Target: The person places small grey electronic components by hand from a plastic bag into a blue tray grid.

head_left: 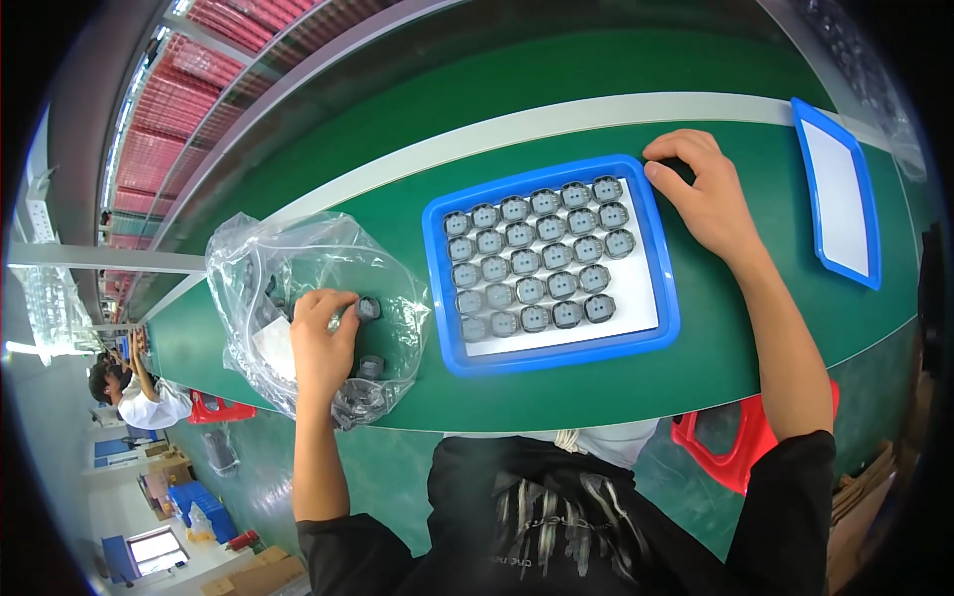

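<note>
A small grey plastic part sits at the fingertips of my left hand, pinched between thumb and fingers over a clear plastic bag. More grey parts lie in and beside the bag, partly covered by the film. In the middle, a blue tray with a white liner holds rows of similar grey round-cornered parts; bare liner shows along its right side. My right hand is curled at the tray's far right corner, with thumb and index finger closed at the rim.
A second blue tray with a white liner lies at the far right of the green table. A pale strip runs along the back. Red stools stand by the near edge. Another person works far left.
</note>
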A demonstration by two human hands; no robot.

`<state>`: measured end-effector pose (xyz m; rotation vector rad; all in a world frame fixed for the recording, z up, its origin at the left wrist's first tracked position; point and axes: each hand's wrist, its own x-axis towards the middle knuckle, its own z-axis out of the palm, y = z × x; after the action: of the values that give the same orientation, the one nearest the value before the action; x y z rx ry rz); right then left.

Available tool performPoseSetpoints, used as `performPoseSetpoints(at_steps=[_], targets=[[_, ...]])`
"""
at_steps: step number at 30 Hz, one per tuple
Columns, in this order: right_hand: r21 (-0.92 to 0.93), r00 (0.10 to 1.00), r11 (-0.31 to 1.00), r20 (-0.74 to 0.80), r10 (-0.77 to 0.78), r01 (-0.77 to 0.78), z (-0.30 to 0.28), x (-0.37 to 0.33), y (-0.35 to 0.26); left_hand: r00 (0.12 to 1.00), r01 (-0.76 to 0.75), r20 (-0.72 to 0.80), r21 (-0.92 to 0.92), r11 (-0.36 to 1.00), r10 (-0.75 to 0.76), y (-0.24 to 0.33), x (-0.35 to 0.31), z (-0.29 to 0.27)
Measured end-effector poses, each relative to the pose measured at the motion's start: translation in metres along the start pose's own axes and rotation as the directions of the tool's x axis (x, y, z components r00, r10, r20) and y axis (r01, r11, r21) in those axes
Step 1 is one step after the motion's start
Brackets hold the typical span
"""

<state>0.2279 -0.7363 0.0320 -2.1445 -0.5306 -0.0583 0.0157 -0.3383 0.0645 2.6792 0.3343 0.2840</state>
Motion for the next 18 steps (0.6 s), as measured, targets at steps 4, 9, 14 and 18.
performPoseSetpoints(at_steps=[4, 9, 14, 18], targets=[[-0.004, 1.0, 1.0, 0.001, -0.004, 0.004, 0.002, 0.001, 0.002, 0.985, -0.165, 0.072, 0.076, 0.983, 0.159, 0.012, -0.007, -0.011], [0.002, 1.0, 1.0, -0.01, -0.016, 0.016, 0.002, 0.003, 0.0, 0.985, -0.085, 0.153, 0.06, 0.995, 0.075, 0.014, 0.004, -0.004], [0.011, 0.999, 0.999, -0.012, -0.046, 0.046, 0.004, 0.003, 0.003, 0.994, -0.005, 0.113, 0.09, 0.996, -0.005, 0.012, 0.005, -0.012], [-0.012, 0.998, 0.998, -0.02, -0.055, 0.054, -0.001, -0.002, 0.003, 0.991, 0.117, -0.071, 0.077, 0.99, -0.112, 0.013, 0.001, -0.026]])
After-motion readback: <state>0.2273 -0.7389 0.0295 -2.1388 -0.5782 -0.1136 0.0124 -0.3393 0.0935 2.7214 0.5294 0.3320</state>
